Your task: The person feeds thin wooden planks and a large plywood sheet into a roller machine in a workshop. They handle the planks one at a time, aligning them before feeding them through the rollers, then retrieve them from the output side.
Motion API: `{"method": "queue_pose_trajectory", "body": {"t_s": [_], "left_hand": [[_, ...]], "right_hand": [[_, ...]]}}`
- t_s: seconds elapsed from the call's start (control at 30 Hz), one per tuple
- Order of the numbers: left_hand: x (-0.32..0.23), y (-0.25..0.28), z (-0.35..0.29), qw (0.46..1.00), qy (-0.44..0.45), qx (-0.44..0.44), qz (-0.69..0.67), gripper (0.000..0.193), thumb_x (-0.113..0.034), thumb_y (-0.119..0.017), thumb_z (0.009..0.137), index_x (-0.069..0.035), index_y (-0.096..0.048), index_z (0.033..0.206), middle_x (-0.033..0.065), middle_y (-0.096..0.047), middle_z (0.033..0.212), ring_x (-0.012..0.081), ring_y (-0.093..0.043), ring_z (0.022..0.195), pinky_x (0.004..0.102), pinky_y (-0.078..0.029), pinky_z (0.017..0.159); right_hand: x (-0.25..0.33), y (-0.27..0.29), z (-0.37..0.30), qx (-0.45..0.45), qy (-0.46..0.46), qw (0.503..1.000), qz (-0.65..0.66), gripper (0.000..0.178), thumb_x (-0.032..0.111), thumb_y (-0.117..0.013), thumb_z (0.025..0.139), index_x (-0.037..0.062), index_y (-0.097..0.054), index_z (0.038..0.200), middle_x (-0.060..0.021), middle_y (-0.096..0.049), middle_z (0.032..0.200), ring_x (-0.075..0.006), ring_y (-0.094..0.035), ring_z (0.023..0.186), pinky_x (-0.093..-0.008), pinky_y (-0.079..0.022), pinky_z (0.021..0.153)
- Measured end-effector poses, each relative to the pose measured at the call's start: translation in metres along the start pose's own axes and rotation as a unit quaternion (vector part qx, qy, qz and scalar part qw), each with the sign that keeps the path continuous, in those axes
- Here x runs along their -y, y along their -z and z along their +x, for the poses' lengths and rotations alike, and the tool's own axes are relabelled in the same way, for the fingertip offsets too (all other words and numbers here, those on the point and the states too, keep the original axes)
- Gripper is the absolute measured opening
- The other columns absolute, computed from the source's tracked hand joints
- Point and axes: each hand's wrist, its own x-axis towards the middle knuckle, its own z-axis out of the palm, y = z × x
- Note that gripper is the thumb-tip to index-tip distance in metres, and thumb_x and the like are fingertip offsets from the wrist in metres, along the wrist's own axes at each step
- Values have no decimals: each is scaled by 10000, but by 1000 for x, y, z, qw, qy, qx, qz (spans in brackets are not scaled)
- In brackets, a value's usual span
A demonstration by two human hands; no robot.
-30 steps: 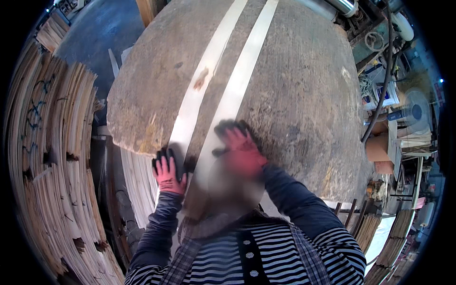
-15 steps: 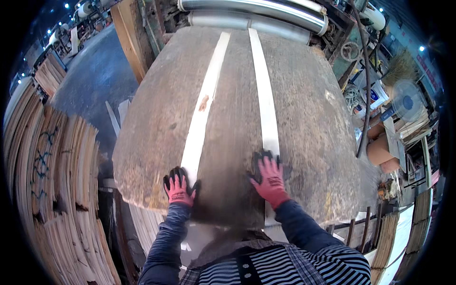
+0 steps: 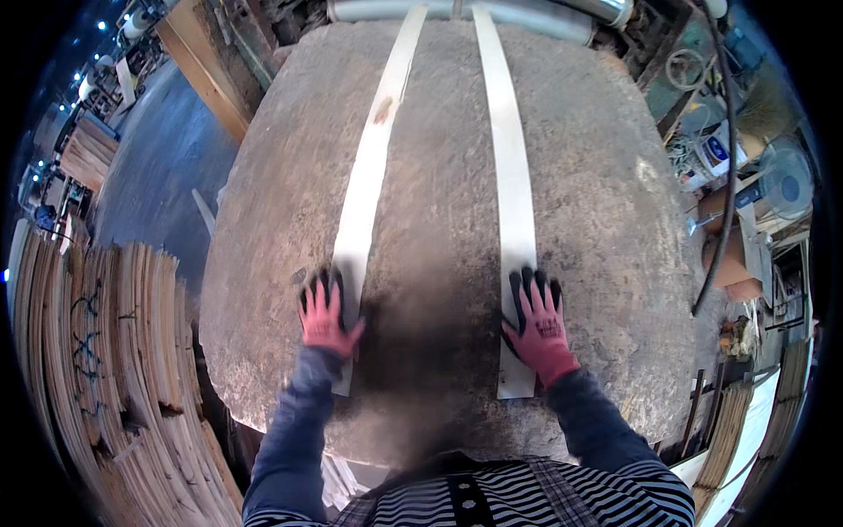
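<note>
Two long pale wood veneer strips lie on a worn brown table (image 3: 448, 176), running away from me. My left hand (image 3: 327, 314), in a pink glove with black fingertips, rests flat near the close end of the left strip (image 3: 373, 158), which carries a brown knot mark. On the right strip (image 3: 514, 167), my right hand (image 3: 537, 323) lies flat in a matching glove, its fingers stretched out. Neither hand is closed around anything. The far ends of both strips reach the metal roller (image 3: 527, 19) at the table's far edge.
Tall stacks of veneer sheets (image 3: 114, 351) stand at the left. A wooden post (image 3: 206, 66) rises by the table's far left corner. On the right are a dark hanging hose (image 3: 729, 176), a fan (image 3: 786, 180), a white bucket (image 3: 716, 158) and cardboard (image 3: 738, 255).
Both strips have slid away from me to the roller, and their near ends now show on the table. My hands have moved forward with them, the right one also rightward. The view has tilted down.
</note>
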Motion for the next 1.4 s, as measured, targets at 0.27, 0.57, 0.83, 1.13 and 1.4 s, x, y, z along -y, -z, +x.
{"method": "queue_pose_trajectory", "body": {"t_s": [0.27,0.57,0.83,1.13,1.4], "left_hand": [[-11,-26,66,998,5,37,43,721,-433,-608,679,-115,-374,1283,147,-294,1346,361,-260,1235,540,-140,1004],[-6,-19,162,992,13,-69,109,691,-472,-535,725,-111,-368,1289,152,-310,1340,364,-294,1211,501,-193,1003],[103,45,-129,951,128,-250,-131,678,-195,-586,728,-5,-297,1311,211,-307,1336,390,-273,1228,436,-206,1025],[183,-6,-563,849,488,-141,-144,532,-169,-553,805,-11,-353,1272,208,-374,1291,333,-365,1189,365,-288,992],[211,-59,-733,728,641,51,-238,676,-424,-527,774,-41,-332,1296,177,-408,1270,334,-397,1152,388,-314,966]], "right_hand": [[2,-6,63,-27,-29,999,25,665,472,-502,779,63,-361,1284,-149,-282,1360,-317,-255,1249,-488,-185,1021],[-39,21,196,-152,-100,982,-47,665,482,-386,841,45,-275,1329,-150,-254,1380,-320,-215,1280,-466,-136,1047],[139,46,45,-119,220,967,42,712,390,-525,788,1,-255,1320,-224,-224,1362,-383,-160,1278,-495,-145,1035],[343,-75,-223,63,438,876,191,728,380,-608,704,-34,-363,1250,-275,-272,1310,-435,-246,1215,-519,-155,1016],[472,-145,-244,127,378,902,165,753,311,-629,734,-42,-274,1296,-256,-215,1347,-402,-207,1247,-447,-190,1032]]}}
